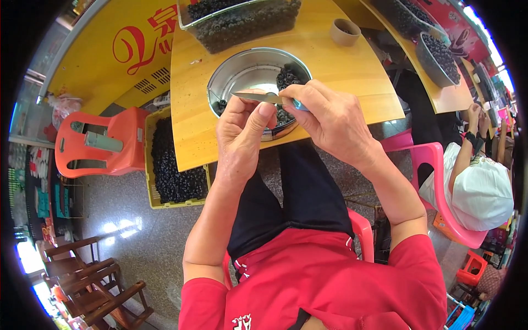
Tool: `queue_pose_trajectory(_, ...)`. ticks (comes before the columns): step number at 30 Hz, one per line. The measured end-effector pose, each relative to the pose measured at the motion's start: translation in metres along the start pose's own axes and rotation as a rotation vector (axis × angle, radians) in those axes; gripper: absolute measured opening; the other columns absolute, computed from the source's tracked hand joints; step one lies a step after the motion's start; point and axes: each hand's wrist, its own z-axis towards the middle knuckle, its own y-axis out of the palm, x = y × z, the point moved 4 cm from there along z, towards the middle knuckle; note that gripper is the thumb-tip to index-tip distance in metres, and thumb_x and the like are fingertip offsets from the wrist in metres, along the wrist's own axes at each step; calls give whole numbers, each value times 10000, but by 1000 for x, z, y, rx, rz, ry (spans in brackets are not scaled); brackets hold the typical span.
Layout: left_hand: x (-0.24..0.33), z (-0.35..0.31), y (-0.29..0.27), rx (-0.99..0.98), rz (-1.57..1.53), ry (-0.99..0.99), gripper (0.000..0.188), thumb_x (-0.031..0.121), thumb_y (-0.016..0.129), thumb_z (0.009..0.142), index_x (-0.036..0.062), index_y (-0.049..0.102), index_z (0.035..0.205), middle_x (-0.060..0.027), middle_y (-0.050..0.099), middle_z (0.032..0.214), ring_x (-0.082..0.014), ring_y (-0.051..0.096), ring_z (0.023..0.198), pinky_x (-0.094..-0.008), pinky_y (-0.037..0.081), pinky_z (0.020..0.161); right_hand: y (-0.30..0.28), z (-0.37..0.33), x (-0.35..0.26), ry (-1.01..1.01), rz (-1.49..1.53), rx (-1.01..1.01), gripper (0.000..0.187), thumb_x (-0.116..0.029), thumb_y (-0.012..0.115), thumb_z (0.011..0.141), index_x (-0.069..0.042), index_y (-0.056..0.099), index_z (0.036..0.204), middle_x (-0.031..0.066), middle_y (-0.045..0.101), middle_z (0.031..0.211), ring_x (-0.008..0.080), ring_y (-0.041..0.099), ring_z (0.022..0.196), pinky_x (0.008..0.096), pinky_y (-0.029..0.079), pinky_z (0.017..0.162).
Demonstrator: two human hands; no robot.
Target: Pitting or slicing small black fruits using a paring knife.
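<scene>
Above the near side of a round steel basin (236, 70), both my hands are close together. My right hand (338, 121) is closed on a knife (256, 97) with a blue handle, and its blade points left across the fingertips of my other hand. The fingers and thumb of my left hand (240, 135) are pinched together just under the blade. What they pinch is small and mostly hidden. Inside the basin, small dark round pieces (287, 77) lie piled to the right, with a few more at the left. I cannot tell what kind they are.
The basin stands on a wooden table (192, 121). Beyond it are a clear tub (247, 27) of dark pieces and a brown cup (345, 32). A yellow crate (149, 181) of dark pieces and an orange chair (104, 140) are at left. Another person (467, 181) sits at right.
</scene>
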Motion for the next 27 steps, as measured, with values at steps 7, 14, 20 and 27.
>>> queue_pose_trajectory(7,3,-2,3,-16,-37,45,189,118,579,938,10,559,1092,-41,558,904,-113,498,797,-254,403,726,1,-3,2,-4,-3,-10,160,-74,647,845,-48,604,996,106,627,792,293,624,669,352,477,559)
queue_pose_trajectory(14,24,-7,9,-110,-107,162,181,83,624,904,-33,569,1032,-38,536,894,-97,520,773,-217,429,713,5,-11,25,190,52,-4,156,-152,595,913,-18,595,992,107,636,796,251,632,677,309,490,592)
queue_pose_trajectory(20,15,-5,4,-22,22,115,151,58,618,904,-15,597,1035,-33,563,936,-89,530,806,-212,434,741,5,3,-1,499,767,-161,294,-285,577,952,-2,610,1028,-9,544,727,51,519,681,217,457,612)
queue_pose_trajectory(27,15,0,-2,-57,125,87,150,63,618,902,-12,587,1029,-64,587,982,-101,558,849,-213,453,712,18,4,8,627,1003,-157,279,-272,589,945,4,611,919,-35,521,726,26,482,663,192,418,590)
